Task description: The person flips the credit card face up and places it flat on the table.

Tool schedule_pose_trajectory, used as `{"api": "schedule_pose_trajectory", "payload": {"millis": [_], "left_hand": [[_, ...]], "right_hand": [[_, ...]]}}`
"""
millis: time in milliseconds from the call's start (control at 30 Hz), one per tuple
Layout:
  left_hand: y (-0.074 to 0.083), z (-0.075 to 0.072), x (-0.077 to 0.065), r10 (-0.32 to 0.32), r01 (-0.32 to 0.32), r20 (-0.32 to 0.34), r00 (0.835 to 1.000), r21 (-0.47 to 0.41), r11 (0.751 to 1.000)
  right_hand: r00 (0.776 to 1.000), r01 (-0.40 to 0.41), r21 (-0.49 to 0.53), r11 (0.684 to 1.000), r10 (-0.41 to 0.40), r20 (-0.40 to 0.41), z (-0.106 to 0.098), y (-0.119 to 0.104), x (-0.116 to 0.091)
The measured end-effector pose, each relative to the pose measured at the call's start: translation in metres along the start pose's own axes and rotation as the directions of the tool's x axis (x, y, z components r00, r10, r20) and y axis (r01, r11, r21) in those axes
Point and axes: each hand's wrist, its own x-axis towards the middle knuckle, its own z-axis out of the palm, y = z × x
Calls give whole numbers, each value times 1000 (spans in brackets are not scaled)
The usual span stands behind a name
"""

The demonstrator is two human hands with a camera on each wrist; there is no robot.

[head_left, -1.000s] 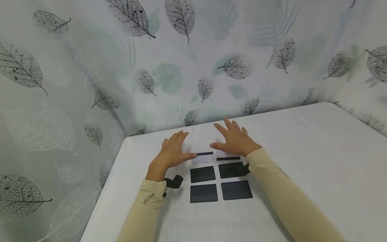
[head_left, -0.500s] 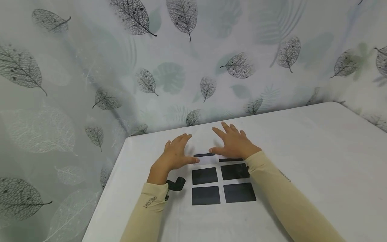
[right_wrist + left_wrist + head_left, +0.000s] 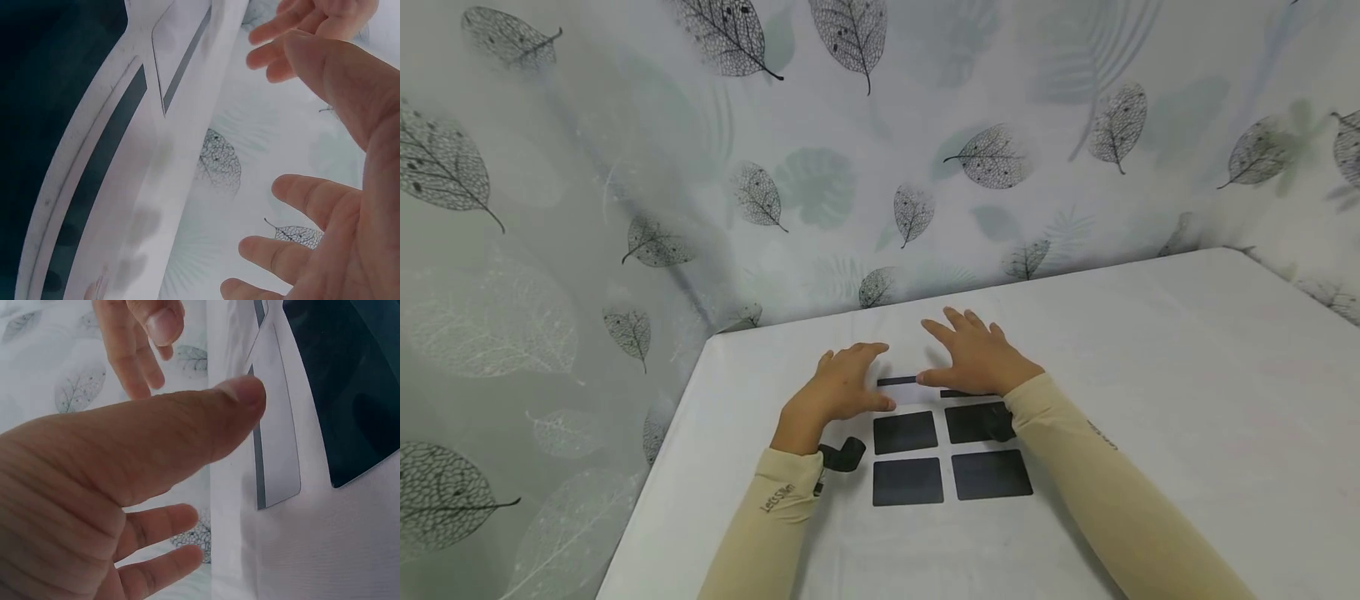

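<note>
**White table [image 3: 1187, 358] against leaf-print backdrop [image 3: 820, 108]: six cards laid out, both my hands holding nothing**

My left hand [image 3: 842, 387] is spread, thumb well apart from the fingers. The thumb tip lies at the left edge of the left striped card [image 3: 916, 394]; contact cannot be determined.

My right hand [image 3: 977, 358] is likewise spread, fingers fanned. It partly covers the right striped card [image 3: 966, 394] from the head view, and its thumb crosses the end of the left card's dark stripe.

These two white cards form the far row. Nearer me, four dark cards [image 3: 907, 482] lie flat in two rows of two, narrow gaps between.

A black fitting [image 3: 844, 455] projects from my left wrist. Beige sleeves [image 3: 1120, 500] cover both forearms; the left bears small lettering.
</note>
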Motion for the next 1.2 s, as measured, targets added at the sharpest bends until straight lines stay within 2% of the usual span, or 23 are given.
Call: {"api": "schedule_pose_trajectory", "payload": {"millis": [300, 533, 867, 1033, 1200], "left_hand": [[-1, 8, 1, 56, -57, 47, 997, 17, 998], [0, 16, 4, 60, -63, 64, 996, 40, 997], [0, 21, 7, 95, -96, 22, 995, 90, 991], [-1, 22, 8, 137, -136, -6, 991, 109, 985], [-2, 22, 12, 170, -169, -16, 985, 69, 983]], "right_hand": [[998, 62, -9, 998, -61, 21, 6, -6, 4], [997, 63, -18, 998, -62, 39, 17, -6, 5], [994, 83, -37, 996, -80, 79, 19, -13, 8], [993, 78, -51, 996, -73, 92, 21, -14, 10], [994, 77, -48, 996, -73, 80, 25, -13, 12]]}}
